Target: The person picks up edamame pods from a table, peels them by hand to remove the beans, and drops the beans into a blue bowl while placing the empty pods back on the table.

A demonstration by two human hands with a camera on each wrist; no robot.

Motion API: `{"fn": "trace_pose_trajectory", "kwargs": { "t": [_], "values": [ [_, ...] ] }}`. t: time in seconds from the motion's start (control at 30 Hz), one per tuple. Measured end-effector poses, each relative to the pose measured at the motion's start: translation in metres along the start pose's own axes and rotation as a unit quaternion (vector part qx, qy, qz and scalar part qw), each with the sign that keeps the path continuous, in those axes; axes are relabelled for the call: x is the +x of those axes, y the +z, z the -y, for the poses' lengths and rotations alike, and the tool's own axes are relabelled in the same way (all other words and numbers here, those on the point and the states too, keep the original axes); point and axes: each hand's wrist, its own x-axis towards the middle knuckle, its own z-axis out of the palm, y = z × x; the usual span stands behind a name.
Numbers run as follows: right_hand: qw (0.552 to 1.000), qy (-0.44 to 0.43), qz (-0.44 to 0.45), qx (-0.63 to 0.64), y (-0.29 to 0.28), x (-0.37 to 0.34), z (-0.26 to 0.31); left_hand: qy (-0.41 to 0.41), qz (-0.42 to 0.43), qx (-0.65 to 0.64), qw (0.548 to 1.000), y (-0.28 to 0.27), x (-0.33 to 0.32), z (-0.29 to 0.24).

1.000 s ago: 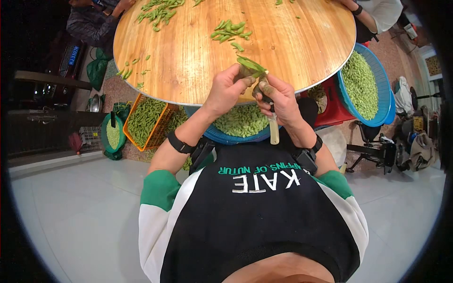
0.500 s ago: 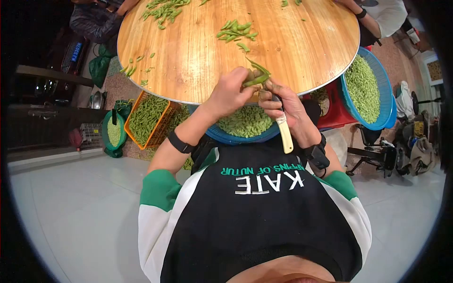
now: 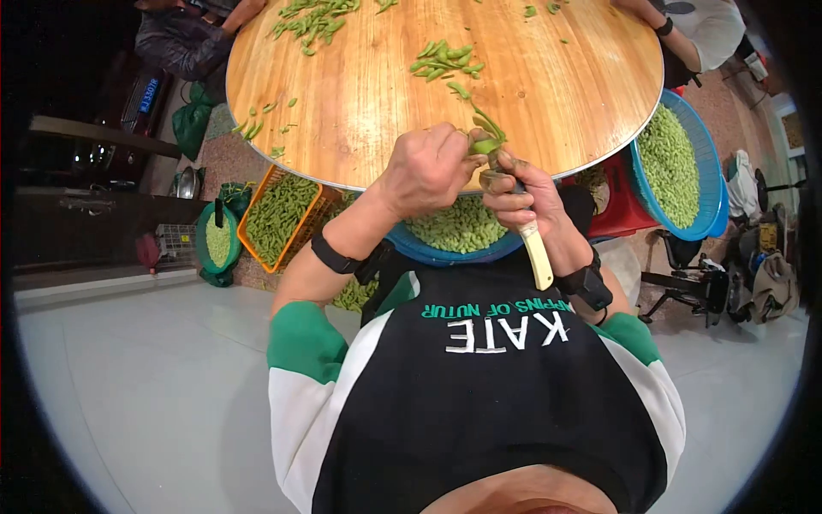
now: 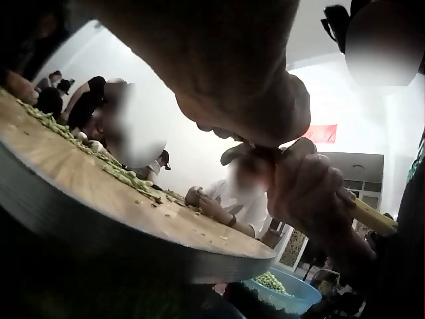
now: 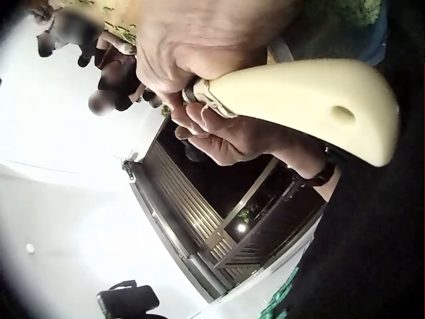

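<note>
Right now, both of your hands are together over the near edge of the round wooden counter (image 3: 556,98), just on your side of its middle. Your left hand (image 3: 428,170) has its fingers curled and pinches a few green pods (image 3: 486,147), which stick out towards one o'clock, close to the fingertips of your right hand (image 3: 527,199). That right hand is wrapped round a tool with a cream handle (image 3: 537,259); the handle runs back towards five o'clock, and the right-wrist view shows a hole near its butt. Your fingers cover most of the front end, so the blade cannot be made out.

From your hands, a small heap of pods (image 3: 445,60) lies at about eleven o'clock on the counter, with a larger spread (image 3: 312,24) farther off at ten. Some loose pods (image 3: 250,128) lie near the rim at nine.

At six o'clock, just below your hands, a blue basin (image 3: 411,246) holds shelled beans (image 3: 458,227), partly under the counter's edge. A blue basket (image 3: 710,163) of pale green beans stands at three. Past eight o'clock sits an orange crate (image 3: 295,236) full of pods, with a green basin (image 3: 203,244) of beans just beyond it.
</note>
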Motion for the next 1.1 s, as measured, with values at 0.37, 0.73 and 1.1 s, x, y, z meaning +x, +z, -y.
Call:
{"fn": "trace_pose_trajectory", "kwargs": {
  "t": [0.37, 0.73, 1.1],
  "values": [
    [0.976, -0.096, -0.080, -0.181, 0.034, 0.005, -0.008, -0.119, -0.110, -0.146, 0.976, 0.011, 0.009, -0.004],
    [0.959, -0.075, -0.109, -0.250, 0.011, 0.006, 0.010, -0.426, -0.089, -0.606, 0.666, 0.025, -0.015, -0.007],
    [0.784, -0.189, -0.241, -0.539, 0.015, -0.002, -0.012, -0.436, -0.059, -0.470, 0.765, 0.021, 0.001, -0.031]
  ]
}}
